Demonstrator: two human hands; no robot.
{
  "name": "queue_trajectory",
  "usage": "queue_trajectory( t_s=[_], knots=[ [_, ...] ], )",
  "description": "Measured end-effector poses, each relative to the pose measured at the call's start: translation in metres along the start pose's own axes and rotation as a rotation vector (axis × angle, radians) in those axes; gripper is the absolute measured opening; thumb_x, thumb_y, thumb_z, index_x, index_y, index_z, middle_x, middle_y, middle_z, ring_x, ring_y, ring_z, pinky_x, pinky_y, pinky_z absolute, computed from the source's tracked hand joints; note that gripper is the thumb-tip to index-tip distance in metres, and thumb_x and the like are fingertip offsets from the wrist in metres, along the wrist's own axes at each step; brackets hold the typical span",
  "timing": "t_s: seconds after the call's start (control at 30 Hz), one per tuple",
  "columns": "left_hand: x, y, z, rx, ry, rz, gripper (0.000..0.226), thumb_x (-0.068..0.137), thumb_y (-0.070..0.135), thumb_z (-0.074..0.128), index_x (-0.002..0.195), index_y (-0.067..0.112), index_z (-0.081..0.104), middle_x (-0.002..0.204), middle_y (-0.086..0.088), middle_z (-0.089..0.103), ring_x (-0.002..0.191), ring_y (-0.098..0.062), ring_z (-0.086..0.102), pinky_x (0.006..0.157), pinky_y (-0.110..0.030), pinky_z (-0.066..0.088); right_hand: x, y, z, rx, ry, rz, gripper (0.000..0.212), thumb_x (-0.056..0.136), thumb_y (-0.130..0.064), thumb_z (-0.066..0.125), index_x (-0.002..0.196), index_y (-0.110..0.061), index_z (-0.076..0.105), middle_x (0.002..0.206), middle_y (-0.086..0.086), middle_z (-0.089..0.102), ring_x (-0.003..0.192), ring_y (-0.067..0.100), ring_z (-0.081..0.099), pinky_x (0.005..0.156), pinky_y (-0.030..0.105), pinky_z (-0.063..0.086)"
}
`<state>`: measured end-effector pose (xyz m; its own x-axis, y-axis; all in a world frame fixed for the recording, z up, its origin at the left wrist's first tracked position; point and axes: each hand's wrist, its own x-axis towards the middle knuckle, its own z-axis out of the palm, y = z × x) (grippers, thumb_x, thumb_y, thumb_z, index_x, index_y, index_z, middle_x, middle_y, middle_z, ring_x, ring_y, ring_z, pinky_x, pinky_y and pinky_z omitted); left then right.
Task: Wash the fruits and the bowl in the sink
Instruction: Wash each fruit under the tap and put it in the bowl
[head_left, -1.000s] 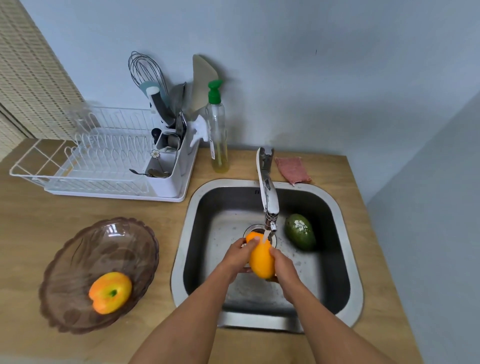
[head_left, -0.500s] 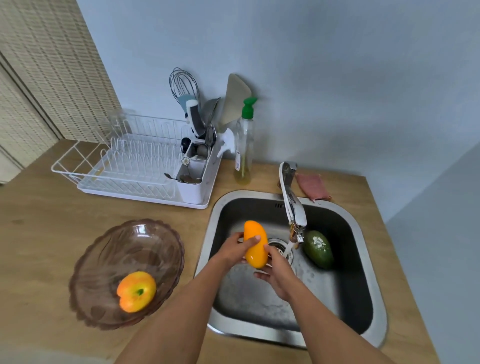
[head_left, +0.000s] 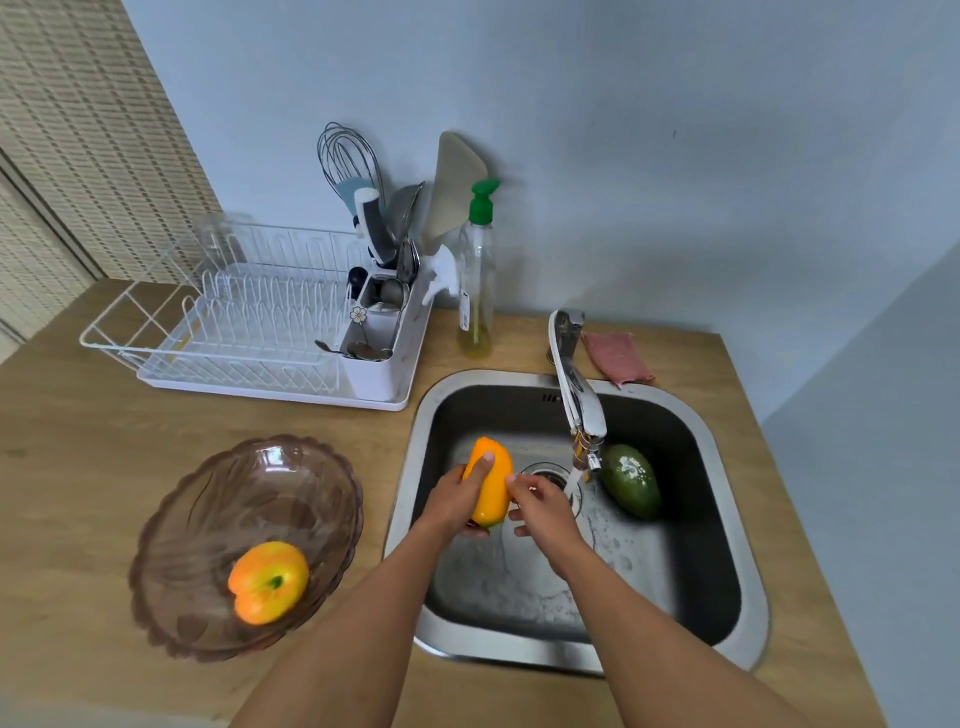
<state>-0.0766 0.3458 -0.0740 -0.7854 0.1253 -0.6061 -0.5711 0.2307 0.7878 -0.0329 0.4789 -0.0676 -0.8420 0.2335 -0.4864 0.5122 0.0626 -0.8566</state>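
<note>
My left hand (head_left: 453, 500) grips an orange-yellow mango (head_left: 491, 480) over the left part of the steel sink (head_left: 727, 525). My right hand (head_left: 540, 501) is beside the mango, fingers spread, its fingertips touching the fruit's right side. Water runs from the faucet (head_left: 579, 400) to the right of the mango, not onto it. A green avocado (head_left: 629, 480) lies on the sink floor at the right. On the counter to the left stands a brown glass bowl (head_left: 208, 519) with an orange-yellow apple (head_left: 267, 581) in it.
A white dish rack (head_left: 249, 327) with a utensil holder stands at the back left. A soap bottle with a green pump (head_left: 477, 280) is behind the sink, and a pink cloth (head_left: 615, 356) lies right of the faucet base. Wall close on the right.
The mango has left the water stream and moved left in my left hand. My right hand has loosened from the fruit. The view has shifted left.
</note>
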Motion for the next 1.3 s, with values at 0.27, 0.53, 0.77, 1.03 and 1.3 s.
queue_trajectory(
  t_s=[0.27,0.53,0.77,1.03,1.3],
  knots=[
    [-0.001,0.011,-0.004,0.121,-0.056,-0.014,0.052,0.096,0.042,0.046,0.139,0.014,0.036,0.125,-0.01,0.052,0.1,-0.025,0.057,0.065,-0.031,0.048,0.009,-0.005,0.011,-0.046,-0.024,0.023,0.029,0.098,-0.028,0.043,0.123,-0.02,0.054,0.117,0.008,0.062,0.101,0.025,0.063,0.08,0.043,0.057],
    [-0.007,0.009,-0.02,0.081,-0.041,0.054,0.057,0.097,0.047,0.048,0.145,0.02,0.035,0.139,-0.009,0.049,0.116,-0.028,0.057,0.077,-0.03,0.054,0.012,-0.01,0.025,-0.013,0.013,0.009,0.028,0.096,-0.037,0.052,0.117,-0.017,0.054,0.116,0.008,0.063,0.098,0.025,0.065,0.074,0.04,0.055],
    [-0.014,0.028,-0.017,0.05,-0.037,0.085,0.047,0.1,0.042,0.042,0.138,0.017,0.033,0.124,-0.007,0.049,0.096,-0.021,0.06,0.07,-0.032,0.057,0.02,-0.025,0.025,0.131,0.024,0.018,0.035,0.096,-0.037,0.053,0.123,-0.015,0.054,0.115,0.011,0.061,0.096,0.027,0.063,0.073,0.039,0.055],
    [-0.018,0.055,-0.053,-0.006,-0.008,0.155,0.052,0.093,0.049,0.055,0.136,0.021,0.046,0.128,-0.008,0.052,0.105,-0.027,0.061,0.072,-0.034,0.06,0.029,-0.052,0.025,0.293,0.029,0.067,0.042,0.093,-0.052,0.05,0.105,-0.015,0.065,0.108,0.01,0.067,0.1,0.028,0.064,0.084,0.045,0.054],
    [-0.019,0.041,-0.061,0.023,-0.085,0.095,0.069,0.086,0.045,0.067,0.143,0.021,0.036,0.137,-0.009,0.049,0.11,-0.028,0.062,0.077,-0.034,0.061,0.016,-0.053,0.026,0.289,-0.045,0.046,0.024,0.093,-0.028,0.061,0.114,-0.018,0.061,0.108,0.008,0.066,0.094,0.024,0.064,0.074,0.036,0.053]
  ],
)
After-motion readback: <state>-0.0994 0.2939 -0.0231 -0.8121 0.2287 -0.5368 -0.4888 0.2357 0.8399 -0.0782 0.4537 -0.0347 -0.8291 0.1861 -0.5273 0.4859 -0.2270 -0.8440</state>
